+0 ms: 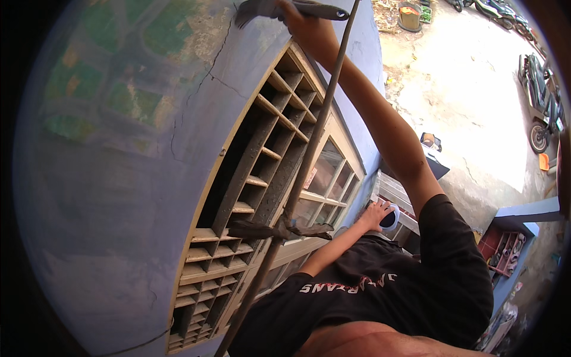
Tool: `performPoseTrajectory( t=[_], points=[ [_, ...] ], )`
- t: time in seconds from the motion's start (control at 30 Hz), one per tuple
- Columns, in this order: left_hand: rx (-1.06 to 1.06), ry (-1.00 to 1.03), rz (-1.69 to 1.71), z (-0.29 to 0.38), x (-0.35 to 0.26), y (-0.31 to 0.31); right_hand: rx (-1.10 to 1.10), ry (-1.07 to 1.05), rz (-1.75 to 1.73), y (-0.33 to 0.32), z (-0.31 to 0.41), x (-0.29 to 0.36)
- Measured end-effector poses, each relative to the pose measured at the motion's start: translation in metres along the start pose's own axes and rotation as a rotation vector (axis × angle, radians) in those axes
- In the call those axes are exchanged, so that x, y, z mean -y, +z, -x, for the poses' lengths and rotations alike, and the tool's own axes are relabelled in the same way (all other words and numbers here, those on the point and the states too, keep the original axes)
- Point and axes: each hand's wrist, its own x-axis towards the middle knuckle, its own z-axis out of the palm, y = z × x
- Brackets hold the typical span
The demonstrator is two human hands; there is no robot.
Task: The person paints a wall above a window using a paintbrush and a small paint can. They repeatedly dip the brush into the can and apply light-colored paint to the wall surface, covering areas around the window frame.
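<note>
My right hand [308, 29] is raised at the top of the view, closed on the black handle of a paintbrush [261, 11]. The dark bristles are against or close to the blue painted wall [111, 192]; contact cannot be told. Low beside the windows, my left hand [377, 215] grips the rim of a pale plastic container [394, 221] with a dark inside. Between the wall and my arms runs a long thin pole [319, 129], with a dark strip of cloth [281, 230] tied around it.
A wooden lattice vent [267, 154] and glazed window frames [330, 172] are set in the cracked wall. Wooden slats [401, 189] lie beneath my left hand. Farther off on the ground are parked motorcycles [537, 102], a bucket [409, 18] and a rack holding shoes [506, 252].
</note>
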Motion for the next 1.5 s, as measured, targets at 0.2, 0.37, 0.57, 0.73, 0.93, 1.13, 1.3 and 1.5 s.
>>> performPoseTrajectory(
  t=[0.2,0.37,0.57,0.73,0.93,1.13,1.3,1.5],
  points=[
    [-0.020,0.013,-0.013,0.002,0.002,0.006,-0.146,-0.047,-0.139,-0.002,-0.029,-0.025],
    [0.002,0.013,-0.010,0.001,0.003,0.004,0.204,0.006,-0.106,-0.006,0.022,-0.016],
    [-0.007,0.005,0.030,0.004,0.004,0.000,0.749,0.211,-0.184,-0.025,0.089,0.008],
    [-0.007,0.041,0.041,-0.001,0.004,-0.007,0.485,0.352,-0.357,-0.042,0.085,-0.011],
    [-0.005,0.029,0.072,0.000,0.002,-0.015,0.010,0.276,-0.352,-0.046,0.045,-0.071],
    [0.029,0.026,0.093,-0.001,0.004,-0.009,-0.098,0.341,-0.351,-0.058,0.015,-0.092],
    [0.010,0.038,0.077,-0.001,0.003,-0.017,0.164,0.429,-0.235,-0.046,0.064,-0.052],
    [-0.037,0.041,0.069,0.001,0.007,-0.006,0.644,0.462,-0.472,-0.033,0.127,0.017]
  ],
)
